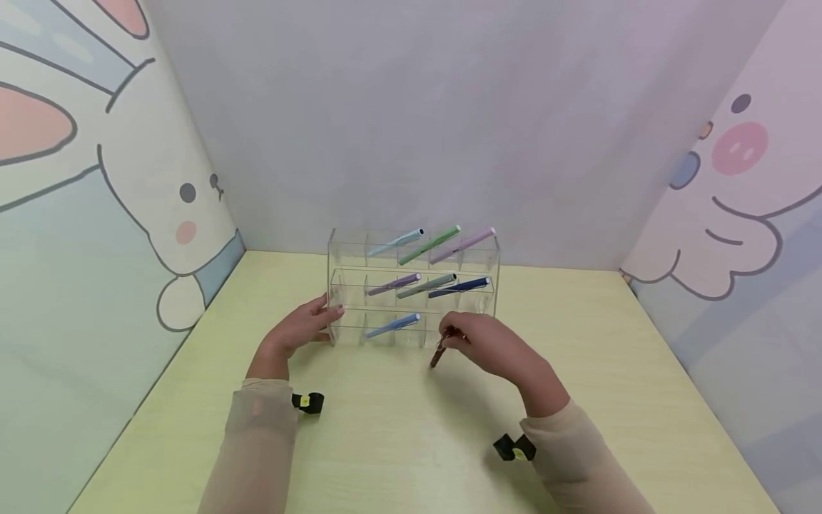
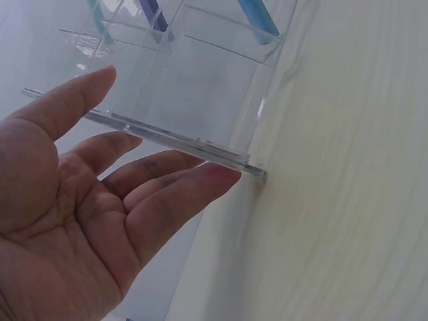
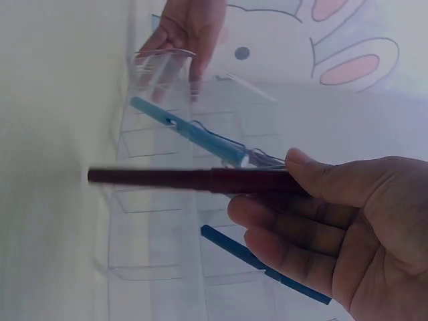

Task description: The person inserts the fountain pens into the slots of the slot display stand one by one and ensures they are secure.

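Note:
A clear acrylic pen rack (image 1: 411, 270) with three tiers stands against the back of the table. At its left side is my left hand (image 1: 302, 328), fingers loosely extended. In the left wrist view the fingertips (image 2: 224, 177) touch the outer face of the side panel, and the thumb reaches over its front edge. My right hand (image 1: 484, 343) pinches a dark red pen (image 3: 160, 179) between thumb and fingers before the rack's lower right part. The pen's free end slants down toward the table. A blue pen (image 1: 393, 326) leans in the bottom tier.
The top tier holds a light blue pen (image 1: 396, 243), a green pen (image 1: 430, 245) and a lilac pen (image 1: 464, 245). Purple (image 1: 394, 285), grey-green (image 1: 427, 286) and dark blue (image 1: 459, 288) pens lie in the middle tier. Cartoon-printed walls flank the pale table (image 1: 385, 442).

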Demonstrator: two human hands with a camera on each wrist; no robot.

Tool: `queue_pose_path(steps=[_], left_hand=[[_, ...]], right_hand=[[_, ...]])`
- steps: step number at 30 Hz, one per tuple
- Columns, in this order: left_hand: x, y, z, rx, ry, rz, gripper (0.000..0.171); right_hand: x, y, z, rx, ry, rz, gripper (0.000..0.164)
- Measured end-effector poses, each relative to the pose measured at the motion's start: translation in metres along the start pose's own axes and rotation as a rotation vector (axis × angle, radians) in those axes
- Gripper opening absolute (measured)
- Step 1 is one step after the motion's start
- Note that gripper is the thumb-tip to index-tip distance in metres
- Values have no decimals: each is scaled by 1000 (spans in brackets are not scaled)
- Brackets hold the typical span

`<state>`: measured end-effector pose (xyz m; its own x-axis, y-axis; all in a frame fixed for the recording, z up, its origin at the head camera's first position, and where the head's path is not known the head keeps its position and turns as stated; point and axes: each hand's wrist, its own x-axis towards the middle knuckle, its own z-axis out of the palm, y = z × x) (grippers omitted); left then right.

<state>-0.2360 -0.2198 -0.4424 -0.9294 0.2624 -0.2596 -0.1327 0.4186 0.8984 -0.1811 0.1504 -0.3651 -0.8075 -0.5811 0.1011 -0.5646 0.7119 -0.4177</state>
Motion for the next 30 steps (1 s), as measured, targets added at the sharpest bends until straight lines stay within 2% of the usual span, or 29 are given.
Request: queue_pose_path(steps=[3, 7, 20, 30], left_hand=[[-1, 1, 0, 5, -2, 0, 77], [0, 1, -1, 3, -2, -3, 78], [3, -2, 0, -11, -12, 7, 76], [3, -2, -1, -17, -16, 19, 78]], right_hand=[[-5, -1, -7, 21, 25, -10, 10], [-9, 0, -10, 25, 15, -23, 13], [-9, 6, -4, 7, -16, -17, 17], [-9, 9, -2, -6, -1, -21, 22]])
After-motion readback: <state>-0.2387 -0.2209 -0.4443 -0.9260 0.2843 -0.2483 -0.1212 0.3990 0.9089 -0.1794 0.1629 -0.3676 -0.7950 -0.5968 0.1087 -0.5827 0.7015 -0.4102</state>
